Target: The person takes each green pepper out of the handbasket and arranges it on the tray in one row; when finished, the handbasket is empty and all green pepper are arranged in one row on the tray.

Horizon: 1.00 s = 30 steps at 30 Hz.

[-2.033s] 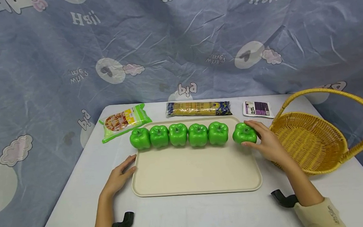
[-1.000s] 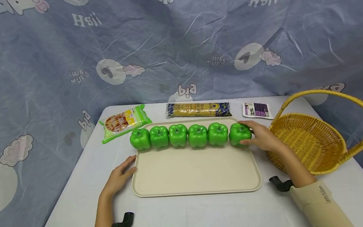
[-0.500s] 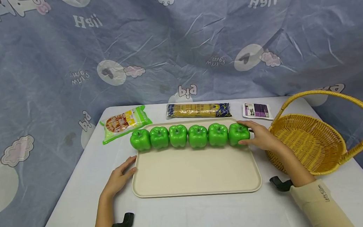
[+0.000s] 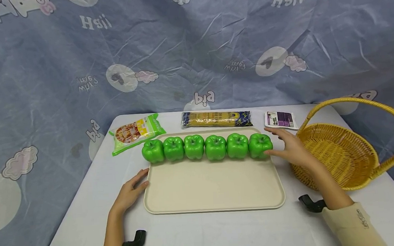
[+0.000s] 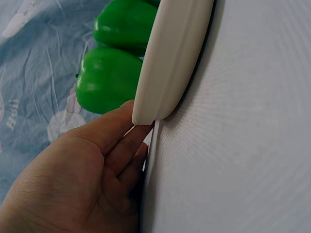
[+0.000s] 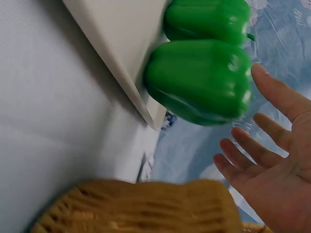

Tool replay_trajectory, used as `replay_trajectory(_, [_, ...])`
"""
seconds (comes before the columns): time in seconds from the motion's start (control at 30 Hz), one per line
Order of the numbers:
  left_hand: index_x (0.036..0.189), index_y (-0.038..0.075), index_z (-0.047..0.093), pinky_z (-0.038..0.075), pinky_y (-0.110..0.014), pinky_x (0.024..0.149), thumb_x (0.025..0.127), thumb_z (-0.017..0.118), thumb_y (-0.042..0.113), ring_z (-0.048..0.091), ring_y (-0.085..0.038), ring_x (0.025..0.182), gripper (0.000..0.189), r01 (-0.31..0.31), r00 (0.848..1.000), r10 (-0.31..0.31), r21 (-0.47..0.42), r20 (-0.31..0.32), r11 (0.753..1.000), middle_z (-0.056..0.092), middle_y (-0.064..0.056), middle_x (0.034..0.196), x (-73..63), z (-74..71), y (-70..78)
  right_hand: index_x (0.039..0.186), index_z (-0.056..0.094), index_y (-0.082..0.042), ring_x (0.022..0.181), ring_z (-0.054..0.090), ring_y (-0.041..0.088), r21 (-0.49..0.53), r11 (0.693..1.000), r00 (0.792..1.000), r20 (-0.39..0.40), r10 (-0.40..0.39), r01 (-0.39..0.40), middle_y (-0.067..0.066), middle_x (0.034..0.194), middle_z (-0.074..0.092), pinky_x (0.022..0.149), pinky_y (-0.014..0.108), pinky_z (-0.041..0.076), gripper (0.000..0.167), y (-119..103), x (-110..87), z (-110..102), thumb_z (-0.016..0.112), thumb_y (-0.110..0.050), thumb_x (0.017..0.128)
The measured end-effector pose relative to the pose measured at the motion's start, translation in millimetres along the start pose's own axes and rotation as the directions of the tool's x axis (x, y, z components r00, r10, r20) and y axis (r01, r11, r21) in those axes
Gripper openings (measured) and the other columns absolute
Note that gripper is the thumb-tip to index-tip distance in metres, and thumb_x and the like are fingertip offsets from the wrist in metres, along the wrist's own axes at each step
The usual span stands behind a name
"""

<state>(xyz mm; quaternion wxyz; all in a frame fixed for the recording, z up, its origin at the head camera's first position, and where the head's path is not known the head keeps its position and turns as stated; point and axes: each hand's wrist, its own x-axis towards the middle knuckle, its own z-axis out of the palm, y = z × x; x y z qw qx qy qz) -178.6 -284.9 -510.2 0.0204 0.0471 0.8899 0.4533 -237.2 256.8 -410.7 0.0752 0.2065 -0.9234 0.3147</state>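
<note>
A row of several green bell peppers (image 4: 215,147) stands along the far side of a cream tray (image 4: 213,190). My right hand (image 4: 293,148) is spread beside the rightmost pepper (image 4: 260,145), holding nothing. In the right wrist view, a gap shows between that pepper (image 6: 199,80) and the extended fingers (image 6: 274,133). On the other side, my left hand (image 4: 128,194) rests at the tray's left edge, its fingers extended and touching the rim. The left wrist view has the fingertips (image 5: 124,114) against the tray corner (image 5: 148,109); some of the fingers are partly hidden there.
Right of the tray sits a yellow wicker basket (image 4: 334,155) with a tall arched handle. Behind the tray lie a green food bag (image 4: 134,134), a long yellow noodle packet (image 4: 216,119) and a small white-and-purple pouch (image 4: 280,120). A printed blue-grey cloth hangs behind.
My right hand brought the last pepper leftward to the end of the row, then let go and drew back slightly to the right. The left hand stayed at the tray edge.
</note>
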Motion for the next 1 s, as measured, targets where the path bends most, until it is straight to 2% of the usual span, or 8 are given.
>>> replay_trajectory(0.23, [0.136, 0.024, 0.047, 0.017, -0.054, 0.107, 0.090, 0.059, 0.038, 0.025, -0.028, 0.135, 0.050, -0.003, 1.000, 0.003, 0.007, 0.002, 1.000, 0.034, -0.008, 0.146, 1.6, -0.9, 1.6, 0.135, 0.045, -0.007, 0.118, 0.040, 0.045, -0.033, 0.999, 0.992, -0.127, -0.011, 0.007, 0.021, 0.133, 0.045, 0.087, 0.065, 0.033, 0.066, -16.2, -17.3, -27.8, 0.076, -0.018, 0.077])
replay_trajectory(0.47, [0.137, 0.019, 0.047, 0.021, -0.055, 0.106, 0.092, 0.056, 0.037, 0.031, -0.031, 0.132, 0.049, -0.015, 1.000, 0.016, 0.083, -0.019, 0.996, 0.040, -0.008, 0.142, -5.1, -8.9, 4.7, 0.133, 0.049, -0.013, 0.119, 0.040, 0.044, -0.046, 0.999, 0.964, -0.266, 0.006, -0.019, 0.020, 0.131, 0.047, 0.092, 0.065, 0.029, 0.058, -38.3, -33.8, -63.0, 0.073, -0.014, 0.081])
replay_trajectory(0.57, [0.136, 0.013, 0.048, 0.029, -0.053, 0.102, 0.094, 0.054, 0.030, 0.038, -0.033, 0.127, 0.045, -0.029, 0.996, 0.042, 0.153, -0.082, 0.988, 0.048, -0.009, 0.136, -8.7, -20.3, 9.1, 0.131, 0.053, -0.014, 0.119, 0.044, 0.031, -0.069, 0.997, 0.930, -0.369, -0.001, -0.027, 0.015, 0.128, 0.050, 0.102, 0.044, 0.033, 0.054, -45.0, -38.9, -77.9, 0.072, -0.011, 0.081])
replay_trajectory(0.67, [0.133, 0.008, 0.050, 0.037, -0.056, 0.095, 0.095, 0.053, 0.021, 0.047, -0.036, 0.119, 0.040, -0.049, 0.982, 0.089, 0.225, -0.169, 0.973, 0.053, -0.013, 0.129, -12.8, -39.0, 20.2, 0.126, 0.058, -0.013, 0.114, 0.046, 0.008, -0.105, 0.994, 0.865, -0.499, -0.050, -0.003, 0.004, 0.122, 0.056, 0.096, 0.018, 0.032, 0.050, -51.3, -42.0, -92.2, 0.073, -0.006, 0.079])
replay_trajectory(0.73, [0.133, 0.007, 0.050, 0.040, -0.057, 0.089, 0.096, 0.052, 0.019, 0.050, -0.037, 0.115, 0.039, -0.068, 0.966, 0.128, 0.258, -0.225, 0.964, 0.055, -0.015, 0.127, -15.8, -54.7, 33.7, 0.121, 0.062, -0.009, 0.111, 0.047, 0.004, -0.146, 0.989, 0.813, -0.575, -0.094, 0.012, 0.005, 0.118, 0.059, 0.090, 0.009, 0.029, 0.046, -55.7, -42.8, -101.4, 0.073, -0.002, 0.077])
replay_trajectory(0.83, [0.132, 0.007, 0.051, 0.041, -0.057, 0.085, 0.095, 0.052, 0.018, 0.051, -0.040, 0.110, 0.038, -0.108, 0.923, 0.211, 0.310, -0.322, 0.945, 0.056, -0.020, 0.123, -21.4, -78.3, 66.3, 0.116, 0.064, -0.003, 0.115, 0.050, 0.019, -0.192, 0.981, 0.746, -0.651, -0.139, 0.015, 0.013, 0.116, 0.060, 0.099, 0.020, 0.032, 0.039, -65.0, -42.3, -114.3, 0.070, 0.001, 0.078])
replay_trajectory(0.93, [0.132, 0.007, 0.051, 0.039, -0.058, 0.089, 0.092, 0.056, 0.014, 0.049, -0.042, 0.114, 0.040, -0.187, 0.844, 0.335, 0.357, -0.418, 0.915, 0.055, -0.022, 0.124, -25.1, -98.1, 107.0, 0.113, 0.063, 0.003, 0.114, 0.047, 0.037, -0.256, 0.967, 0.702, -0.689, -0.178, -0.007, 0.022, 0.117, 0.057, 0.103, 0.035, 0.030, 0.032, -76.4, -39.6, -123.3, 0.063, -0.010, 0.084])
replay_trajectory(1.0, [0.133, 0.008, 0.051, 0.033, -0.059, 0.095, 0.090, 0.059, 0.012, 0.043, -0.038, 0.122, 0.043, -0.224, 0.790, 0.402, 0.392, -0.464, 0.892, 0.052, -0.019, 0.129, -26.0, -106.3, 134.4, 0.114, 0.062, 0.004, 0.115, 0.044, 0.040, -0.300, 0.954, 0.694, -0.690, -0.209, -0.011, 0.023, 0.121, 0.054, 0.101, 0.044, 0.029, 0.038, -84.2, -36.6, -126.7, 0.058, -0.023, 0.087])
